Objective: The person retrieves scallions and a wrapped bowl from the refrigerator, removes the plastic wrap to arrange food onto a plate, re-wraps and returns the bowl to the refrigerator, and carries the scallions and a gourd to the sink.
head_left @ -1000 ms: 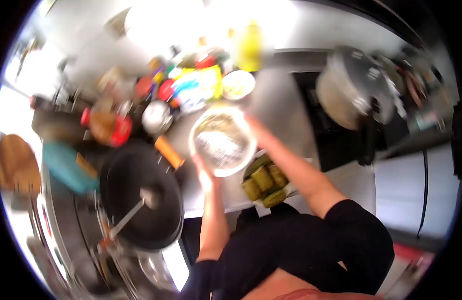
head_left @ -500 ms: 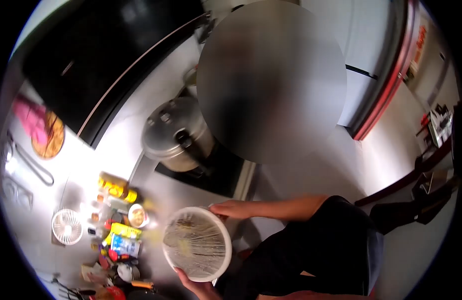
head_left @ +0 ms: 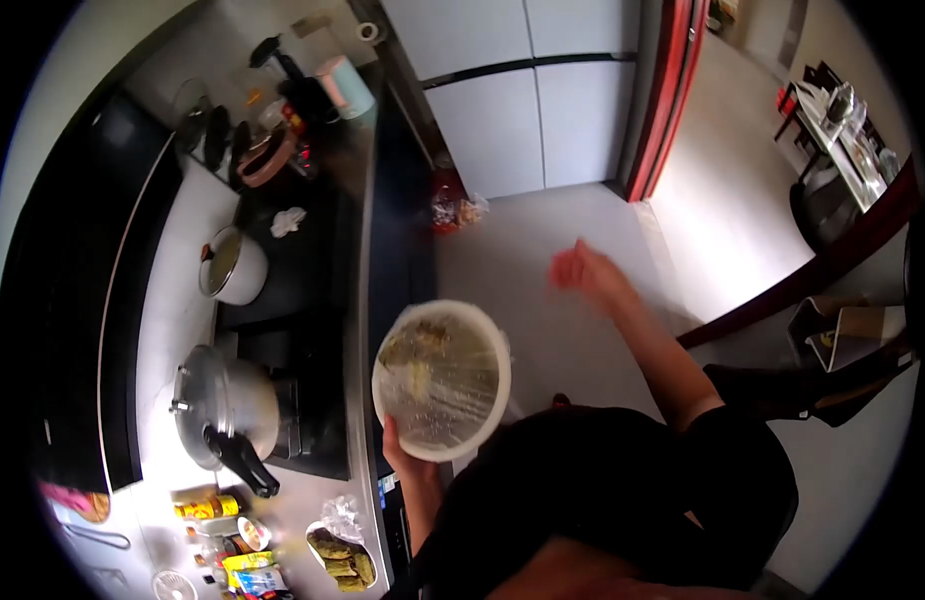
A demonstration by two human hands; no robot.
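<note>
Clear film (head_left: 444, 395) already over bowl (head_left: 503, 378), bowl not set down. Left hand (head_left: 412, 468): fingers holding bowl. Right hand (head_left: 592, 276) apart, blurred; cannot tell fingers' spread.

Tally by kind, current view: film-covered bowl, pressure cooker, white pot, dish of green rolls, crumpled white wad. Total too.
Film-covered bowl: 1, in the left hand
Pressure cooker: 1
White pot: 1
Dish of green rolls: 1
Crumpled white wad: 1
Total: 5
</note>
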